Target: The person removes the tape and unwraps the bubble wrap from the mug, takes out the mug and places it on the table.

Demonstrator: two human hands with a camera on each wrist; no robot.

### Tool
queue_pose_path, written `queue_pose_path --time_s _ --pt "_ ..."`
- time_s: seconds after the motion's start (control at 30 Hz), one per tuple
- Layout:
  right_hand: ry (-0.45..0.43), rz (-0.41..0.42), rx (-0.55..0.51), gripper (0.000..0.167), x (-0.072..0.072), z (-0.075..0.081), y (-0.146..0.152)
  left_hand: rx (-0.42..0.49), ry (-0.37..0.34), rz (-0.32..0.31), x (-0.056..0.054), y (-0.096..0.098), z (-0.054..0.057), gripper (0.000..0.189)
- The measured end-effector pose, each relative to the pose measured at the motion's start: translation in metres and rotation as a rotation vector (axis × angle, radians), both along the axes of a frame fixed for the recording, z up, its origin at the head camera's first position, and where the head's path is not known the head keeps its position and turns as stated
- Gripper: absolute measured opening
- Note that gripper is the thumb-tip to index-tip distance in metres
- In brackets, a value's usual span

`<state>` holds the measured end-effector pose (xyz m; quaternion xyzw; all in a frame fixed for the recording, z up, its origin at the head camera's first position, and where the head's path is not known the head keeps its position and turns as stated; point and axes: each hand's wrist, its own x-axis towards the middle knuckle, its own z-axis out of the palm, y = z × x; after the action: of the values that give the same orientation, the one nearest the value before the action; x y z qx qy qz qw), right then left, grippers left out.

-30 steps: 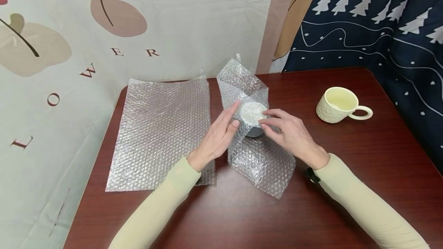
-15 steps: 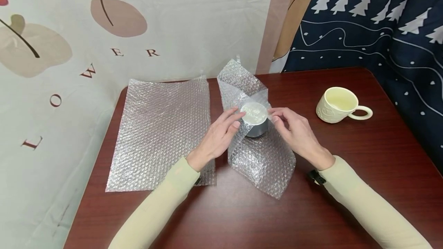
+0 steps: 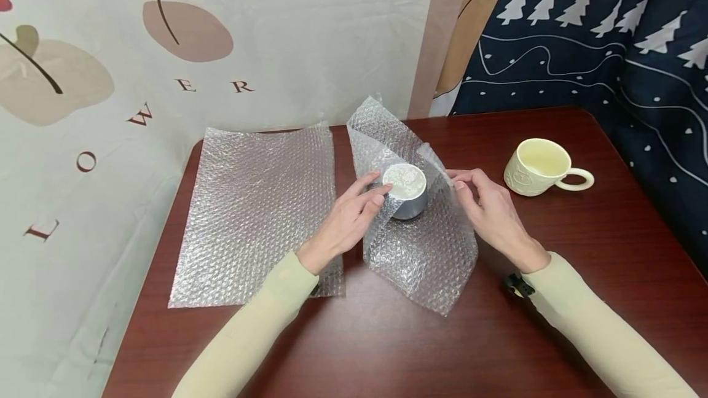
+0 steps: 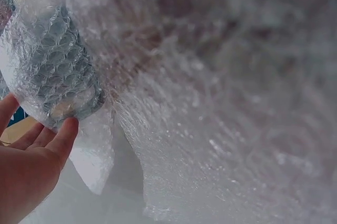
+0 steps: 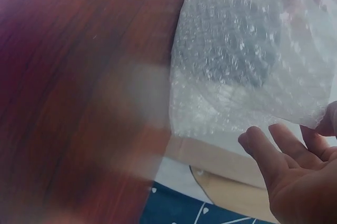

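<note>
A dark grey round container [image 3: 410, 206] with a white top stands on a sheet of bubble wrap [image 3: 417, 269] in the middle of the table. One flap of the wrap lies against its left side. My left hand [image 3: 344, 223] holds that flap to the container with fairly straight fingers, the fingertips at the white rim. In the left wrist view, the bubbles cover the container's side beside my fingers [image 4: 64, 139]. My right hand [image 3: 495, 214] pinches the sheet's right edge between thumb and finger, and this side stands raised, apart from the container.
A second bubble wrap sheet [image 3: 254, 214] lies flat at the left, partly under my left forearm. A pale yellow mug [image 3: 533, 167] stands at the right on the dark red wooden table [image 3: 376, 355]. Hanging cloths [image 3: 310, 29] close off the back.
My right hand has moved from the container's top out to the right, drawing the wrap's edge with it, so that side now opens outward. My left hand's fingertips have shifted onto the rim.
</note>
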<state>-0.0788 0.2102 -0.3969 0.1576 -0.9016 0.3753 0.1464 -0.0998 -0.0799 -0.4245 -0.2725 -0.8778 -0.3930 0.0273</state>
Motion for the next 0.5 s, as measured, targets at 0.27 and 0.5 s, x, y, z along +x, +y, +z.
queue_pose_path --time_s 0.27,0.5 --pt "0.040 -0.085 0.006 0.019 0.002 -0.002 0.013 0.003 -0.002 0.000 0.000 -0.001 0.000 0.092" --pt "0.029 -0.187 0.022 0.021 0.007 -0.003 0.021 0.010 -0.013 0.004 0.001 0.000 0.001 0.091"
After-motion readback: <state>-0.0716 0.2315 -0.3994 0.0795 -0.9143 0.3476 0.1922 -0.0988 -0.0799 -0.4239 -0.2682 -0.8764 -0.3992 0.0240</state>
